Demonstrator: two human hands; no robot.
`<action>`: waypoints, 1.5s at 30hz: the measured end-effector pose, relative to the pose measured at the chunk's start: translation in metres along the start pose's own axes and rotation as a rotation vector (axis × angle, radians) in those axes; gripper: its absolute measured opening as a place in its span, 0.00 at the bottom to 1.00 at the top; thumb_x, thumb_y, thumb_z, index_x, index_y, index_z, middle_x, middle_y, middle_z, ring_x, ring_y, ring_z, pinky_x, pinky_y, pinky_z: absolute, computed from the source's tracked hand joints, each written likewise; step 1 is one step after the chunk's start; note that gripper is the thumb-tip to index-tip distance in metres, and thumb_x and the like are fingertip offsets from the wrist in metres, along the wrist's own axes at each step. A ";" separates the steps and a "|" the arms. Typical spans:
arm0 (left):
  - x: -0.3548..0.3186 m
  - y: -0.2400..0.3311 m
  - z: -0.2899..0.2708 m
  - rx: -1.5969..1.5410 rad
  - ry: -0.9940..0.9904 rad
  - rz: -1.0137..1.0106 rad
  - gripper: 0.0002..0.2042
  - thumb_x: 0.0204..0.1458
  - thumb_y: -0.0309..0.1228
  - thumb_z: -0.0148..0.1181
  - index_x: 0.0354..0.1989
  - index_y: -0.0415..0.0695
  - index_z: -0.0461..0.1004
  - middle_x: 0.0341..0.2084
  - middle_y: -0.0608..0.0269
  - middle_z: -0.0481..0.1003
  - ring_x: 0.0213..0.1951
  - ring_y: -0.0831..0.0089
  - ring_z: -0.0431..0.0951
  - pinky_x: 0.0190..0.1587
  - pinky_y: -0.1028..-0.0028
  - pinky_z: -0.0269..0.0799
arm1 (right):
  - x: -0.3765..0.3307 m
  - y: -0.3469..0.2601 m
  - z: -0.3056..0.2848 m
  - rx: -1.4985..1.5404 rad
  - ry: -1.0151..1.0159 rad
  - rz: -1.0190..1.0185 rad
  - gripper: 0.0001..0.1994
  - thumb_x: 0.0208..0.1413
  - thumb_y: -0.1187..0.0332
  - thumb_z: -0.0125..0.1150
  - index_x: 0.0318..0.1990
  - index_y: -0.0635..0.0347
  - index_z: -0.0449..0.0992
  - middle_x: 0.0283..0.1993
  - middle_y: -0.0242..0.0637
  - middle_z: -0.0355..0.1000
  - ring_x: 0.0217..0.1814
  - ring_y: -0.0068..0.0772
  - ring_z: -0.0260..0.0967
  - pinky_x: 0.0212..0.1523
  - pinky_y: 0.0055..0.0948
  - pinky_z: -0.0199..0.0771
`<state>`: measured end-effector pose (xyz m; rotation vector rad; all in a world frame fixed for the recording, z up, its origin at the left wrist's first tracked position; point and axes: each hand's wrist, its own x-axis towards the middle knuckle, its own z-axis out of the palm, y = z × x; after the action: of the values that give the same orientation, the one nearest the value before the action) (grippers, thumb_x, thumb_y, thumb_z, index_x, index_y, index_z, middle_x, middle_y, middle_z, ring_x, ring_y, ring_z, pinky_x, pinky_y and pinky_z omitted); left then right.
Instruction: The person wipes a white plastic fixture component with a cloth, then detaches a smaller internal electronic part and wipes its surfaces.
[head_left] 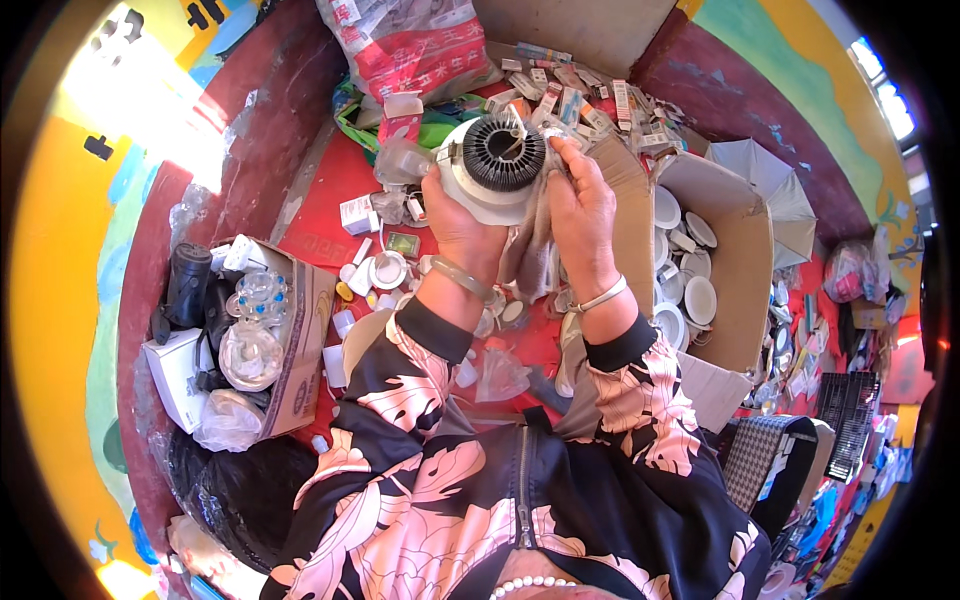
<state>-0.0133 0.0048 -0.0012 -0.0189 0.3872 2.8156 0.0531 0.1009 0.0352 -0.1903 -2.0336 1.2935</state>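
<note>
My left hand [458,225] grips a round white lamp fitting [492,170] with a black finned core, held up in front of me. My right hand [582,215] presses a grey cloth [528,250] against the fitting's right side; the cloth hangs down between both wrists. A bangle sits on my left wrist and a thin bracelet on my right. Both sleeves are black with a pink leaf pattern.
An open cardboard box [745,250] on the right holds several white round fittings. A smaller box [300,340] on the left holds clear glass parts and black pieces. Small packets and boxes [580,95] litter the red surface [320,215] ahead, beside a red and white bag [420,50].
</note>
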 end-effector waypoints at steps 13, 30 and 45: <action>-0.010 0.003 0.015 0.139 -0.048 0.077 0.27 0.60 0.52 0.30 0.54 0.43 0.62 0.49 0.57 0.70 0.51 0.62 0.70 0.56 0.61 0.65 | 0.018 0.000 -0.023 -0.039 -0.071 0.022 0.11 0.45 0.77 0.55 0.37 0.63 0.78 0.29 0.38 0.69 0.33 0.31 0.67 0.37 0.25 0.67; -0.001 0.006 -0.006 0.052 0.119 -0.205 0.23 0.62 0.43 0.27 0.54 0.40 0.62 0.51 0.51 0.68 0.53 0.55 0.68 0.57 0.55 0.62 | 0.026 0.014 -0.049 0.508 -0.318 0.266 0.10 0.46 0.78 0.49 0.34 0.69 0.77 0.35 0.39 0.72 0.36 0.26 0.69 0.38 0.24 0.70; 0.000 0.007 -0.003 0.009 0.094 -0.051 0.26 0.60 0.45 0.25 0.52 0.39 0.65 0.49 0.52 0.70 0.51 0.57 0.70 0.55 0.59 0.64 | -0.013 -0.010 0.000 -0.425 -0.094 -0.407 0.14 0.43 0.79 0.55 0.41 0.64 0.76 0.34 0.40 0.66 0.33 0.39 0.68 0.32 0.30 0.70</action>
<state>-0.0157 -0.0021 -0.0020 -0.1572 0.4147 2.7693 0.0649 0.0903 0.0375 0.0924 -2.2598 0.6267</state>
